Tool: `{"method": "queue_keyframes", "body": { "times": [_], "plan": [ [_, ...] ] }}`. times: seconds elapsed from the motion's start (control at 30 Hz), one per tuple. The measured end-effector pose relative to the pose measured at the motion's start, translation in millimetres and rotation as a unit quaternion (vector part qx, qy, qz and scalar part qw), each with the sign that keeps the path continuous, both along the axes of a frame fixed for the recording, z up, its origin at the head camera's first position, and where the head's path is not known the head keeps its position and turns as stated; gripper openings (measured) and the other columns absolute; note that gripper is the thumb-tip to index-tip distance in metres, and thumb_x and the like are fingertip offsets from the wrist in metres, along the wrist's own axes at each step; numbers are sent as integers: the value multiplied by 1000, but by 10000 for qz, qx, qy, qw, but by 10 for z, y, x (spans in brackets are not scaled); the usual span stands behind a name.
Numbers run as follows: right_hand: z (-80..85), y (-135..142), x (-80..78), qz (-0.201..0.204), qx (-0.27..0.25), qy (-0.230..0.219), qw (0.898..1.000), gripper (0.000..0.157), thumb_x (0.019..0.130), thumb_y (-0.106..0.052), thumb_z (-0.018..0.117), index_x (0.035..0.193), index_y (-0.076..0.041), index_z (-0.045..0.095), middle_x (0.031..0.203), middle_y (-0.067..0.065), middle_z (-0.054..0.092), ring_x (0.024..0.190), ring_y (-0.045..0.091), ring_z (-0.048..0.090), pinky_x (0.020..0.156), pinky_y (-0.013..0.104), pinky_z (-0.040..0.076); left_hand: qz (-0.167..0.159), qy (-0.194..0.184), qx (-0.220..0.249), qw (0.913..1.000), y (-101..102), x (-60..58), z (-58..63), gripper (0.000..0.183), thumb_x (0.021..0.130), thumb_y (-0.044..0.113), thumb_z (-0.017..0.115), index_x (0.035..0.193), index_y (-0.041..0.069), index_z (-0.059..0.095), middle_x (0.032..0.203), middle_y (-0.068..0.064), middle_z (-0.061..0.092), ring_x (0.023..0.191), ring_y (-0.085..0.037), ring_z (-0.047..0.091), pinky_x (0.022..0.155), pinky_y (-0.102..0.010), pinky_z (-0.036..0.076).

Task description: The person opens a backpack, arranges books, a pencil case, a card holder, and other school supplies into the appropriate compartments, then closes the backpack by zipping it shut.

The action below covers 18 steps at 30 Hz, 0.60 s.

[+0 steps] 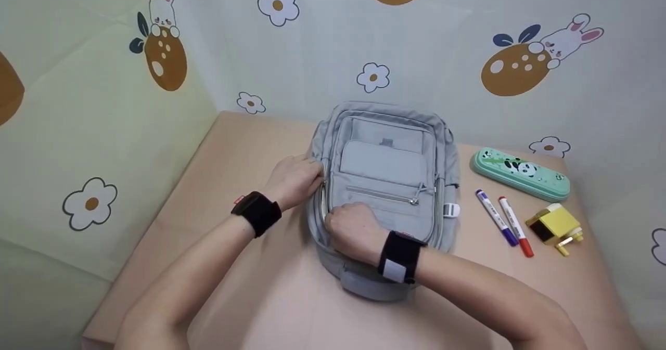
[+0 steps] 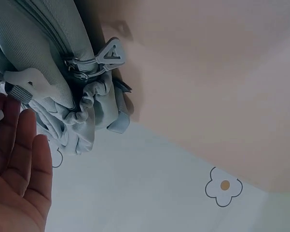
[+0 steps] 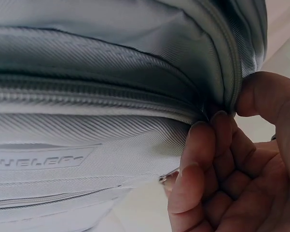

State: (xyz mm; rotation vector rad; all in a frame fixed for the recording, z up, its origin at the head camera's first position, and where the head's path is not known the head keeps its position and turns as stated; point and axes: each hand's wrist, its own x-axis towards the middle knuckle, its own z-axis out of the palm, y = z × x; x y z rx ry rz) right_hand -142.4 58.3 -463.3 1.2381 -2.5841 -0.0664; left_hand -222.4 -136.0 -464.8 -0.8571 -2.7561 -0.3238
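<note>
Bare forearms (image 1: 205, 272), black left wristband (image 1: 261, 216), small red tag (image 1: 239, 200) at its 10 o'clock, matching black right wristband (image 1: 406, 254), red marking (image 1: 407, 235) at 12 o'clock, pale grey patch (image 1: 394, 271) at 7 o'clock.

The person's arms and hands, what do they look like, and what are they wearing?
Both arms are bare, with no sleeves showing. The left hand and right hand have no gloves. Each wrist wears a wide black band: the left band has a little red tag, and the right band has a pale grey patch.
</note>
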Motion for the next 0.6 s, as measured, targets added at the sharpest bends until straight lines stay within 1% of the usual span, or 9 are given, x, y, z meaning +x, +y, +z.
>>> {"method": "queue_keyframes", "body": {
  "times": [0.07,0.17,0.33,0.5,0.6],
  "plan": [
    [-5,6,1,25,-34,-16,10000,8,78,-14,71,73,-11,65,65,3,60,54,23,56,46,39,43,129,-78,-17,9999,21,-54,1,15,99,22,65,89,12,62,89,-5,68,85,-29,61,75,-47,49],
    [-16,13,8,86,-107,22,9999,7,77,-13,70,72,-11,65,65,2,60,54,22,56,46,39,43,343,-80,-73,9994,44,-134,-3,16,101,23,64,91,11,63,92,-7,69,86,-30,62,74,-47,50],
    [-12,21,30,117,-139,93,9998,7,77,-13,70,73,-11,66,66,2,60,54,21,56,46,38,43,655,-58,-166,9977,75,-265,4,19,101,24,64,91,7,64,89,-9,69,82,-33,62,70,-48,49],
    [-1,24,40,83,-45,47,9999,4,78,-13,69,75,-11,67,67,2,61,56,21,56,48,37,43,885,-187,-190,9957,102,-394,6,19,101,24,64,93,7,65,92,-9,68,85,-33,63,72,-48,50],
    [-7,33,41,95,-27,50,9999,4,79,-13,69,75,-12,67,67,2,60,56,21,55,48,36,42,977,-273,-161,9947,108,-445,-4,19,101,24,65,94,7,66,95,-9,69,87,-33,63,74,-48,50]
  ]
}}
